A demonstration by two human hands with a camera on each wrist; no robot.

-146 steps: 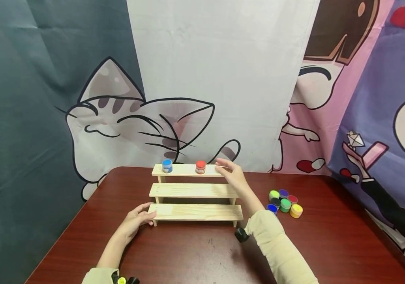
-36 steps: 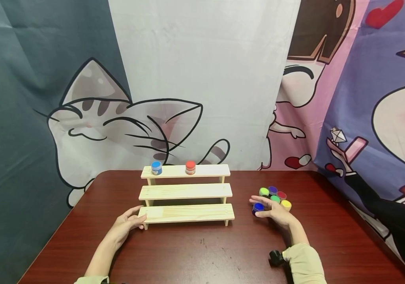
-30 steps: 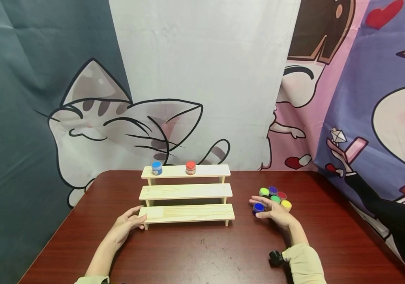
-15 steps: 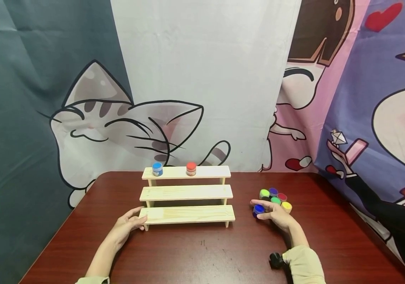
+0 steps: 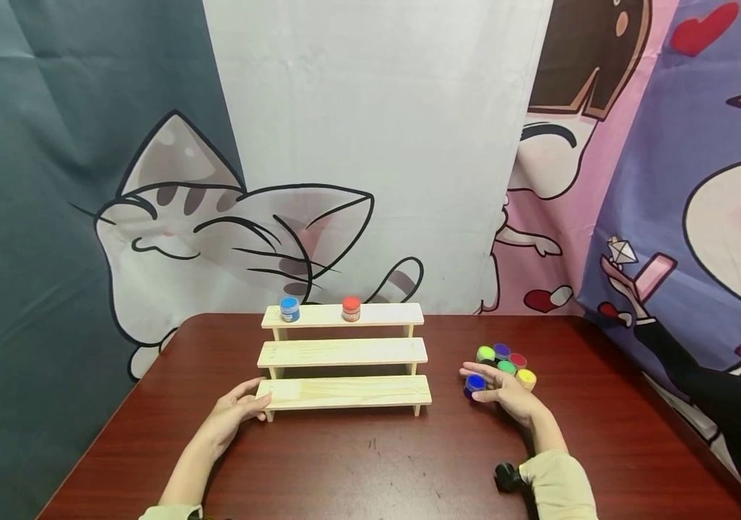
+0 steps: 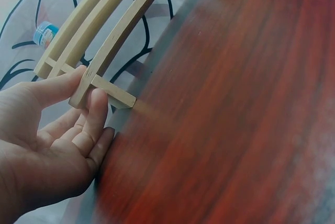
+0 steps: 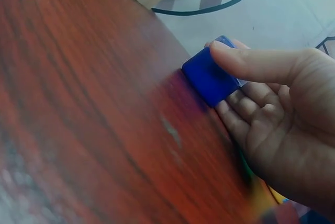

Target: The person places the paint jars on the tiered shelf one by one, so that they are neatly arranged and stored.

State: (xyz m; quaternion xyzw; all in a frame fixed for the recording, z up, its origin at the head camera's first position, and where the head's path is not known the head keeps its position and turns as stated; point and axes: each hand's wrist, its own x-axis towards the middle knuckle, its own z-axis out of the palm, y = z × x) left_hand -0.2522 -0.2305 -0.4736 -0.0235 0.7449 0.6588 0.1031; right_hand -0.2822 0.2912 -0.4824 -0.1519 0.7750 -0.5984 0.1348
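Observation:
A pale wooden three-step shelf [image 5: 344, 352] stands mid-table. My left hand [image 5: 230, 417] pinches the left end of its lowest step, thumb on top and fingers beneath, as the left wrist view shows. On the top step sit a light blue paint jar [image 5: 289, 310] near the left end and a red paint jar [image 5: 351, 309] around the middle. Right of the shelf, my right hand [image 5: 507, 396] holds a dark blue paint jar [image 7: 209, 75] between thumb and fingers. The jar is upright, its base right at the tabletop in the right wrist view.
Behind my right hand, several more paint jars cluster: light green [image 5: 485, 354], purple [image 5: 502, 352], dark red [image 5: 518, 361], green [image 5: 506, 367] and yellow [image 5: 526, 379], with a black one partly hidden. A printed cloth backdrop [image 5: 370, 144] hangs behind the table [image 5: 344, 469].
Since the oldest frame, my right hand has left the top step beside the red jar and gone right to the dark blue jar. Over the last second both hands stay put.

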